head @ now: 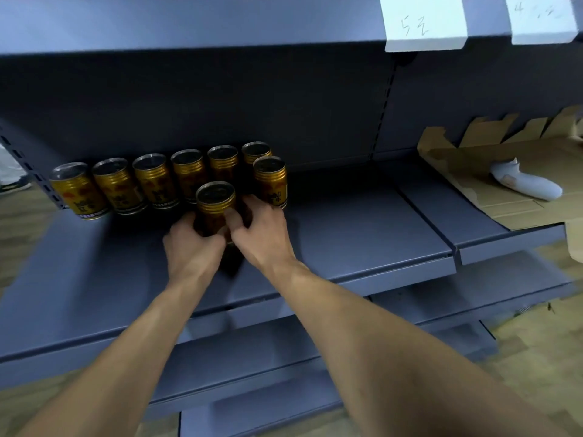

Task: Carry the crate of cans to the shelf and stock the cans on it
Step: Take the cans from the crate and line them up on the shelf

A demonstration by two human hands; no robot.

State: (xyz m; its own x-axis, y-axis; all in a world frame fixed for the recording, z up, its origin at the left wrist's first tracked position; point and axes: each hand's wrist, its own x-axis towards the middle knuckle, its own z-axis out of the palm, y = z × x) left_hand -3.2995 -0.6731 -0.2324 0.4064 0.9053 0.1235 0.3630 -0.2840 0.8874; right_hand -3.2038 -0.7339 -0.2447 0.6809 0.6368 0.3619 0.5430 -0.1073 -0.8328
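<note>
Gripping one can (215,205) with both hands (192,247) (262,234), fingers curled round; best set down upright at six o'clock of the back row (151,181).

Gold cans (151,181) counted: eight, six in the back row, two in front. Hands: two. Blue-grey shelf boards (347,222) on the cans' level: two. White paper tags (422,22) on the upper edge: two. Cardboard sheet (520,171): one. White sock (523,184): one.
</note>
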